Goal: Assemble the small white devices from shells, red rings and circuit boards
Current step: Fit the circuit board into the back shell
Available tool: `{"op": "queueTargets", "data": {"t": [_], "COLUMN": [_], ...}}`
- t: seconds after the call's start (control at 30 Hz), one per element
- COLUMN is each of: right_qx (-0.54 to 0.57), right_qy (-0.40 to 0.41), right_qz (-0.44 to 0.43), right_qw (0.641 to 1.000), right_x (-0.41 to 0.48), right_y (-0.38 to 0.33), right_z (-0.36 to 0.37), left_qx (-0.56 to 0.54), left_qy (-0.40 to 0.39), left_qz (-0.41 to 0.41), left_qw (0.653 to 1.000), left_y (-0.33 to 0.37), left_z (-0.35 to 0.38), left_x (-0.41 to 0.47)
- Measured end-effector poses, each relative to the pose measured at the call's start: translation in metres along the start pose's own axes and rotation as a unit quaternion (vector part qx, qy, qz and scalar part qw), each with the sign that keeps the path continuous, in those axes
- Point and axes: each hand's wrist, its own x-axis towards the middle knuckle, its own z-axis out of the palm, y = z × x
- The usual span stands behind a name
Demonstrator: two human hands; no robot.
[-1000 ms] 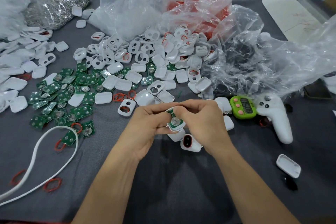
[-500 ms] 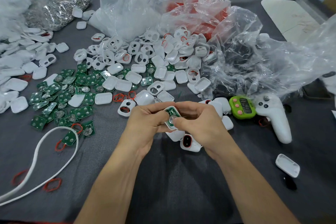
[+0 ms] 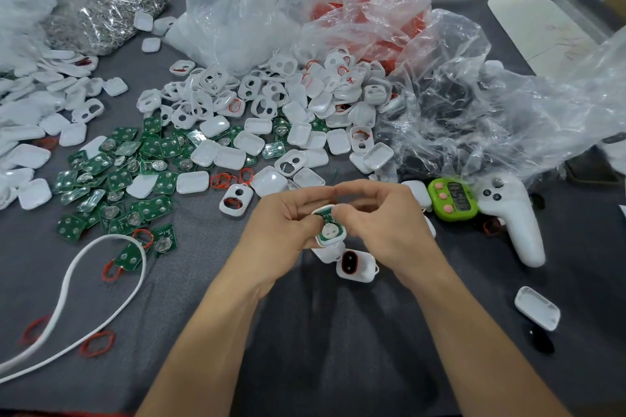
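1. Dark grey cloth-covered table [image 3: 338,349], bearing everything listed.
2. Crumpled clear plastic bags [image 3: 237,10], beyond the lime-green digital timer [image 3: 452,200] and to its left; one showed red contents.
3. Heap of small white rounded plastic shells [image 3: 288,105], beyond and left of the timer.
4. Scatter of square green circuit boards [image 3: 135,162], well left of the timer.
5. White looped cord [image 3: 101,281], far left of the timer, nearer the person.
6. White plastic handheld controller [image 3: 515,223], touching the timer's right side.
7. Left hand [image 3: 284,230] and right hand [image 3: 382,223], just left of the timer. Both were narrowed to a pinch, fingers curled round one white open shell with a green board in it [image 3: 328,230].
8. That shell lay between the two hands, equally near each. Its open face was turned up at the person, and its long axis ran roughly away from the body. Thumbs sat at the board's upper end; whether the board was fully seated could not be told. Judgement: the coming press goes straight down into the open face.
9. Closed white device with a red-rimmed window [image 3: 355,264], just beneath the hands.
10. Thin red rubber rings [image 3: 223,179], loose, left of the timer.
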Motion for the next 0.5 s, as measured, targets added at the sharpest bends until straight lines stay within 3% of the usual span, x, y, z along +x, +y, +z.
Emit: {"op": "queueTargets", "data": {"t": [0.13,0.5], "right_qx": [-0.003,0.054], "right_qy": [-0.030,0.073], "right_qz": [-0.011,0.003], "right_qw": [0.999,0.996], "right_x": [0.000,-0.004], "right_y": [-0.002,0.000], "right_z": [-0.001,0.011], "left_qx": [0.006,-0.006], "left_qy": [0.010,0.028], "left_qz": [0.009,0.021], "left_qw": [1.000,0.999], "left_y": [0.001,-0.001], "left_z": [0.004,0.011], "left_x": [-0.002,-0.002]}}
